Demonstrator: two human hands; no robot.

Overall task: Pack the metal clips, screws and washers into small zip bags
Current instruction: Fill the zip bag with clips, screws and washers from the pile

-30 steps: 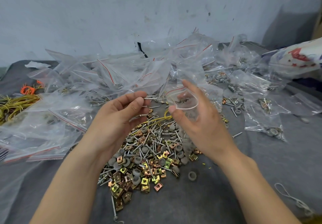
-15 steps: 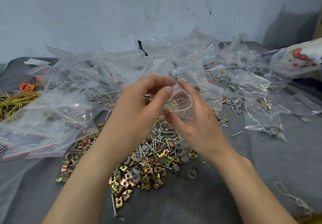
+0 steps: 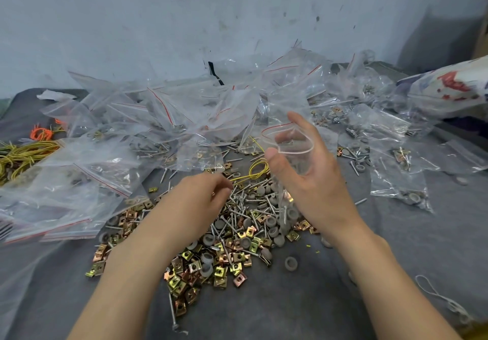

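The right hand [image 3: 311,181] grips the zip bag [image 3: 291,154], mouth up and open. The left hand [image 3: 200,199] is nearer the screws [image 3: 237,203], curled onto the heap just below-left of the bag. Pinching one? Can't tell.

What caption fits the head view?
Right hand holds a small zip bag open; left hand hovers over the pile of clips, screws and washers.
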